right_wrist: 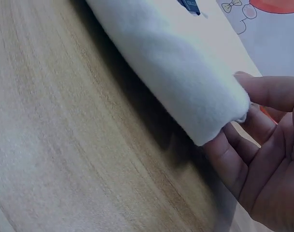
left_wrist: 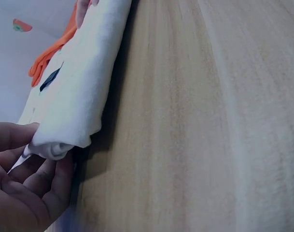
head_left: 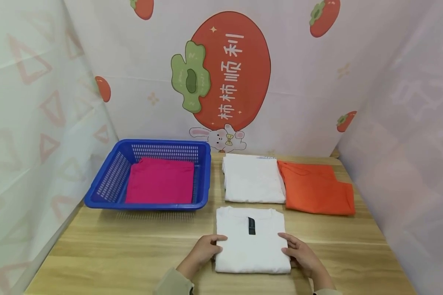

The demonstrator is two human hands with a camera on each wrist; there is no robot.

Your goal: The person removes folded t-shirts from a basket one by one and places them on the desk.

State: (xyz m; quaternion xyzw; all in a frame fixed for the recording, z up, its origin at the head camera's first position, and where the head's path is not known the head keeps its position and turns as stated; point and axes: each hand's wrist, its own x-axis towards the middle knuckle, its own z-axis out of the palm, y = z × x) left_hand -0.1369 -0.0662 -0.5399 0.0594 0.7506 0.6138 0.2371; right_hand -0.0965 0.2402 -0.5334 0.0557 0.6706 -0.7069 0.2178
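Note:
A folded white shirt with a dark neck label lies face up at the front middle of the table. My left hand grips its left edge, thumb on top and fingers curled underneath. On the opposite edge, my right hand pinches the cloth the same way. The left wrist view shows the rolled side fold of the shirt between thumb and fingers. In the right wrist view the shirt's front edge stands a little over the wood, with a shadow below and the right fingertips tucked under the corner.
A blue plastic basket at the back left holds a folded magenta garment. Behind the shirt lies a folded white garment, and an orange garment sits against its right side. Printed cloth walls border the wooden table.

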